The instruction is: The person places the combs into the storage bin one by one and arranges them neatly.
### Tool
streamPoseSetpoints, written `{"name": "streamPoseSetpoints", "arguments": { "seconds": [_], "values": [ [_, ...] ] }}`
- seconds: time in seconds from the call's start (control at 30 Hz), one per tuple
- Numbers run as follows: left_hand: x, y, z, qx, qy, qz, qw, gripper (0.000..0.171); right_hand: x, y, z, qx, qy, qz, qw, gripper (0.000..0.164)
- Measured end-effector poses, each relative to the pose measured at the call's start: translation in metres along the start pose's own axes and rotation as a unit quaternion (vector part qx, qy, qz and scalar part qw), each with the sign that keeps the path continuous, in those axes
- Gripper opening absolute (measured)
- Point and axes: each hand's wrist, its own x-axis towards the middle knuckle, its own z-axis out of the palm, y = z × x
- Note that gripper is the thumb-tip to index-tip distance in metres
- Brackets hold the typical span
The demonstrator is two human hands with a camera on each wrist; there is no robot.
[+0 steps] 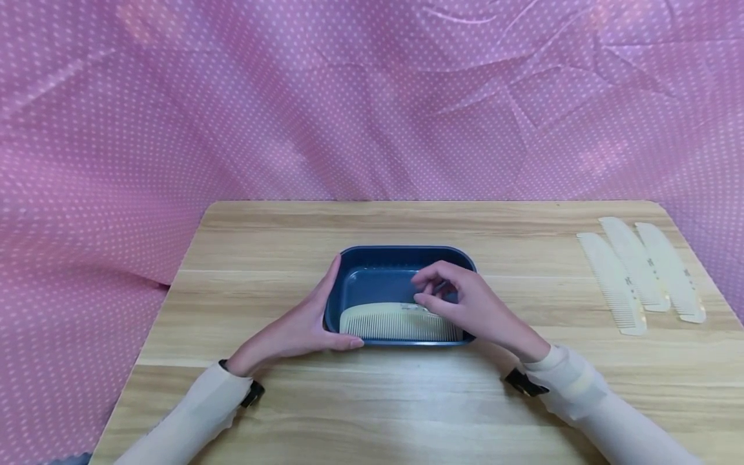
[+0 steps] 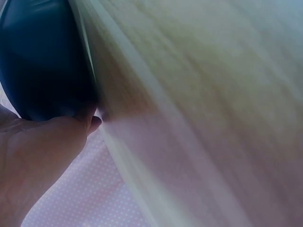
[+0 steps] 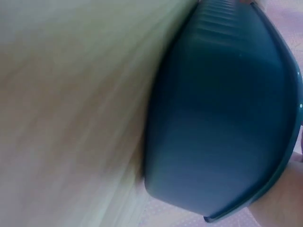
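Observation:
A dark blue rectangular plastic box (image 1: 372, 284) with rounded corners stands on the table. Inside it, along the near wall, lies a cream comb (image 1: 395, 321) with its teeth toward the front. My left hand (image 1: 308, 323) grips the box's left end, thumb along the front rim and fingers at the far left corner. Over the box's right part, my right hand (image 1: 465, 297) has loosely bent fingers and a gap between thumb and index; the thumb is close by the comb's top edge. In the right wrist view, the box's side (image 3: 218, 118) covers most of that hand (image 3: 279, 198).
Three more cream combs (image 1: 616, 284) lie side by side at the table's right end. The wooden table (image 1: 261, 239) has rounded far corners. Behind it hangs a pink cloth (image 1: 360, 97) with white dots.

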Motion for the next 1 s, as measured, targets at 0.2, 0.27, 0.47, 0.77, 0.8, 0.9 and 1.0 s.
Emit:
{"name": "streamPoseSetpoints", "arguments": {
  "seconds": [0.2, 0.27, 0.47, 0.77, 0.8, 0.9, 1.0],
  "values": [
    [0.000, -0.001, 0.000, -0.001, 0.004, 0.000, 1.0000, 0.143, -0.002, 0.003, -0.005, 0.021, 0.037, -0.007, 0.999, 0.021],
    [-0.001, -0.001, 0.000, -0.002, 0.005, 0.002, 1.0000, 0.143, -0.002, 0.003, -0.006, 0.026, 0.048, -0.007, 0.998, 0.019],
    [0.000, -0.001, 0.001, -0.003, 0.004, 0.001, 1.0000, 0.143, -0.009, 0.005, -0.008, 0.033, 0.103, -0.017, 0.994, 0.017],
    [0.000, 0.000, 0.001, -0.010, 0.002, -0.004, 0.9999, 0.142, -0.025, 0.005, -0.024, 0.013, 0.161, -0.004, 0.987, 0.022],
    [0.000, 0.000, 0.001, -0.010, 0.002, -0.004, 0.9999, 0.143, -0.027, 0.006, -0.026, 0.019, 0.170, -0.007, 0.985, 0.022],
    [0.000, 0.000, 0.001, -0.006, 0.002, -0.001, 1.0000, 0.143, -0.030, 0.010, -0.032, 0.033, 0.199, -0.017, 0.979, 0.019],
    [0.000, 0.001, 0.000, -0.007, 0.003, 0.006, 1.0000, 0.143, -0.033, 0.015, -0.038, 0.039, 0.226, -0.016, 0.973, 0.017]
  ]
}}
